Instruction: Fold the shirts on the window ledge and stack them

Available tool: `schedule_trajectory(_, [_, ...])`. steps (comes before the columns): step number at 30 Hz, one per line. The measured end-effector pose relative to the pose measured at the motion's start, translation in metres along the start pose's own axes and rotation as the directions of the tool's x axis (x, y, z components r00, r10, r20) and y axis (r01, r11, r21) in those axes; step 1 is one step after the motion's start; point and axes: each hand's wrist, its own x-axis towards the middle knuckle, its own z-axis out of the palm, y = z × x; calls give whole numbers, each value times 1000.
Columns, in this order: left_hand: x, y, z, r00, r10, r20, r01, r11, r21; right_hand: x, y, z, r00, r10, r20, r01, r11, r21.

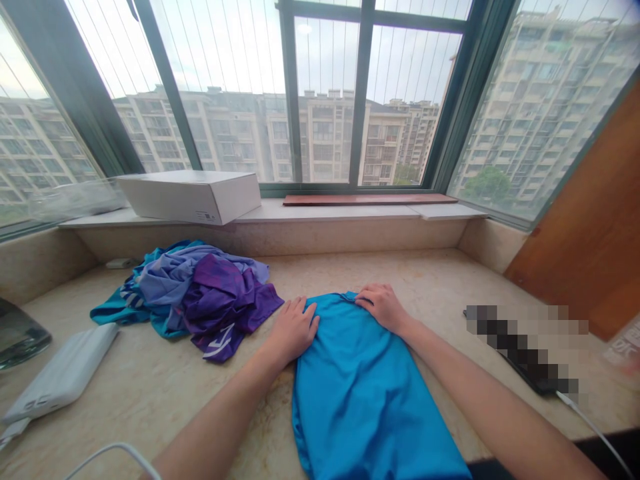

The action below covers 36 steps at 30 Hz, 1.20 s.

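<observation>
A bright blue fabric garment (360, 380) lies lengthwise on the stone counter, folded narrow, its near end running out of the bottom of the view. Its exact kind cannot be told. My left hand (296, 328) rests on the garment's far left corner, fingers extended and lying on the cloth. At the far right corner, my right hand (384, 307) has its fingers curled over the edge, with the thumb against a small fold of cloth. To the left sits a heap of crumpled clothes, with a purple garment (220, 300), a lavender garment (173, 277) and teal cloth (113, 308).
A white power bank (65, 373) with a cable lies at the left, near a dark glassy object (20, 337). On the right is a dark, partly blurred phone-like device (525, 357) on a cable. A white box (193, 195) and reddish board (370, 199) sit on the sill.
</observation>
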Motion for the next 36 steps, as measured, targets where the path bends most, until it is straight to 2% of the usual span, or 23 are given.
schedule_trajectory(4, [-1,2,-4,999,-4,37,2,998,60,1,4,5,1000,5,-16,-5,1000,16])
schedule_trajectory(10, [-2,4,-8,998,-23,66,18,997,82,4,7,7,987,159,-27,-157,985,71])
schedule_trajectory(13, [-1,6,-10,996,-34,84,28,997,79,7,7,4,975,182,-130,-179,983,35])
schedule_trajectory(15, [-1,7,-12,994,-50,93,42,995,87,6,5,-1,965,146,-217,-151,989,-6])
schedule_trajectory(16, [-1,8,-13,994,-60,96,51,994,93,4,3,-4,968,110,-224,-115,993,-13])
schedule_trajectory(17, [-2,8,-13,993,-68,97,59,993,98,0,0,-6,980,66,-189,-67,998,1])
schedule_trajectory(19, [-2,9,-13,992,-85,96,75,992,100,-10,-9,-10,999,-40,-26,41,996,75])
schedule_trajectory(21, [-2,8,-13,991,-97,92,89,992,88,-22,-17,-11,982,-114,152,92,986,140])
schedule_trajectory(24, [-1,7,-13,991,-107,76,103,993,60,-34,-24,-8,949,-92,302,48,987,151])
schedule_trajectory(27, [-2,8,-17,998,-48,38,49,999,-22,-30,-20,0,934,-54,354,7,991,134])
schedule_trajectory(30, [-4,12,-20,985,160,71,-143,970,-198,-15,-13,10,952,-4,307,-21,997,77])
schedule_trajectory(32, [-6,13,-18,957,264,124,-218,931,-293,-4,-10,14,980,45,193,-52,998,27])
schedule_trajectory(34, [-6,11,-14,947,273,167,-211,924,-318,2,-10,13,996,74,45,-74,997,-7])
schedule_trajectory(36, [-5,5,-10,955,233,185,-173,940,-293,1,-16,8,998,47,-37,-47,999,-2])
